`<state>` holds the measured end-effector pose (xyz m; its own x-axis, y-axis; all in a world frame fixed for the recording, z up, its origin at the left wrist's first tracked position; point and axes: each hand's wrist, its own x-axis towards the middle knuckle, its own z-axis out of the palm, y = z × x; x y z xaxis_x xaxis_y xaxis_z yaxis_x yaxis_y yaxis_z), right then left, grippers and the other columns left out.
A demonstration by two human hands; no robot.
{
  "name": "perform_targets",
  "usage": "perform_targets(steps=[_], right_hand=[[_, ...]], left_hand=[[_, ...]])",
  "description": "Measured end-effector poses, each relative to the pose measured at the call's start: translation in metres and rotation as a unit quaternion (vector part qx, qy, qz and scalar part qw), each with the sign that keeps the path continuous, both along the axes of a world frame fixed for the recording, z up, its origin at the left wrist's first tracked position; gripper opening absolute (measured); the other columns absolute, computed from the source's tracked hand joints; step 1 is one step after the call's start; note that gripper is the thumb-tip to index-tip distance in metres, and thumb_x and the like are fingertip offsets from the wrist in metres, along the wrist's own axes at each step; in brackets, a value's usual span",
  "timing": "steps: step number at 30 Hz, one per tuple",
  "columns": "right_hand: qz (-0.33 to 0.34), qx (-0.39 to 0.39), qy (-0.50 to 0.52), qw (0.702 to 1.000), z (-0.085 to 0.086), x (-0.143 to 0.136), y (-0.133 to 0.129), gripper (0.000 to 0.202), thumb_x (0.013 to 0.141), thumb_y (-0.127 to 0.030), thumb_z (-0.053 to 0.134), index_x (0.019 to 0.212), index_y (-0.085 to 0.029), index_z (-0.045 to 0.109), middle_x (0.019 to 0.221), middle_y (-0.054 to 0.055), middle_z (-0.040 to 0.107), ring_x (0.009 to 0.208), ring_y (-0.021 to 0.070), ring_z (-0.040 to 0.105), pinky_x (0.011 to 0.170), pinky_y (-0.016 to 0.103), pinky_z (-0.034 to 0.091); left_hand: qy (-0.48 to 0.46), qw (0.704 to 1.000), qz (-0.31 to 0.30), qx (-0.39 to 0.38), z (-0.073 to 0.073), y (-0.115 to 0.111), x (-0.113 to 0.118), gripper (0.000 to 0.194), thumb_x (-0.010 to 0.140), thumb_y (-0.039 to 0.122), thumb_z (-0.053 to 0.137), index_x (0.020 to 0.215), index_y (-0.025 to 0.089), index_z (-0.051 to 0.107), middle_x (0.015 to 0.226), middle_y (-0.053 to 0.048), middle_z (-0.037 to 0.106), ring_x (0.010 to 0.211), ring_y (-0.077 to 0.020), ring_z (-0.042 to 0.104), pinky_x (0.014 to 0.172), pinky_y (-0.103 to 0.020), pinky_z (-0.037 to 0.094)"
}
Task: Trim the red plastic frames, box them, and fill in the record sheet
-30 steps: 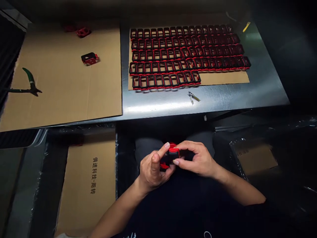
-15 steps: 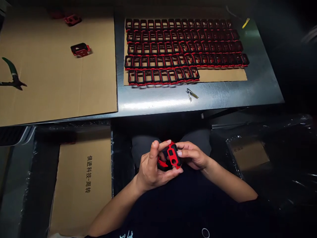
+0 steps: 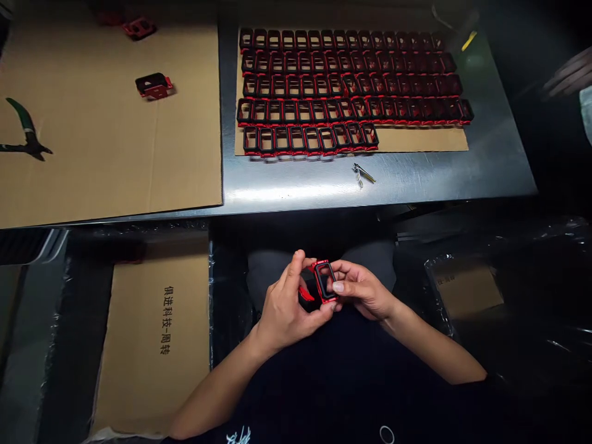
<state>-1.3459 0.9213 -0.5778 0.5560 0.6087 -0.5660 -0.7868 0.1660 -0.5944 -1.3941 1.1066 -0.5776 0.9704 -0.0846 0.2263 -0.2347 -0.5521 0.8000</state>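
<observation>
A red and black rectangular frame (image 3: pixel 319 280) is held between both hands above the lap, its open face turned up toward the camera. My left hand (image 3: pixel 285 302) grips it from the left, with thumb below and a finger at its top edge. A second red and black part (image 3: pixel 306 295) shows in the left palm, mostly hidden. My right hand (image 3: pixel 363 290) pinches the frame's right side with thumb and fingers. Beyond, several rows of similar red and black frames (image 3: pixel 306 113) stand on cardboard on the metal table (image 3: pixel 296 192).
Green-handled pliers (image 3: pixel 31 139) and a red-black part (image 3: pixel 154 86) lie on the left cardboard (image 3: pixel 185 148). A nail clipper (image 3: pixel 364 173) lies near the table's front edge. Cardboard-topped boxes flank the lap. Another person's hand (image 3: pixel 571 74) shows at far right.
The frame has turned in my hands, from its red face with cutouts to its open black-rimmed side. The other person's hand has come further into view at the right.
</observation>
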Motion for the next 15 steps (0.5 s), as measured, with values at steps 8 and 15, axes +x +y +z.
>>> perform_targets(steps=[8,15], right_hand=[[-0.007,-0.305,-0.394,0.867,0.026,0.052,-0.002,0.036,0.083,-0.047,0.073,0.104,-0.017,0.075,0.078,0.003,0.067,0.066,0.0142,0.059,0.062,0.026,0.050],[-0.074,-0.631,-0.548,0.544,0.007,0.153,-0.026,0.028,0.079,-0.034,0.074,0.102,-0.018,0.075,0.103,0.010,0.072,0.100,0.0296,0.063,0.092,0.045,0.052]], left_hand=[[0.080,0.993,0.010,-0.086,-0.011,0.010,-0.001,0.068,0.076,0.030,0.074,0.139,0.019,0.051,0.131,-0.014,0.063,0.120,-0.0285,0.064,0.102,-0.043,0.055],[0.090,0.963,0.025,-0.253,-0.010,0.013,-0.008,0.075,0.080,0.036,0.077,0.145,0.021,0.042,0.133,-0.017,0.062,0.114,-0.0270,0.066,0.089,-0.038,0.060]])
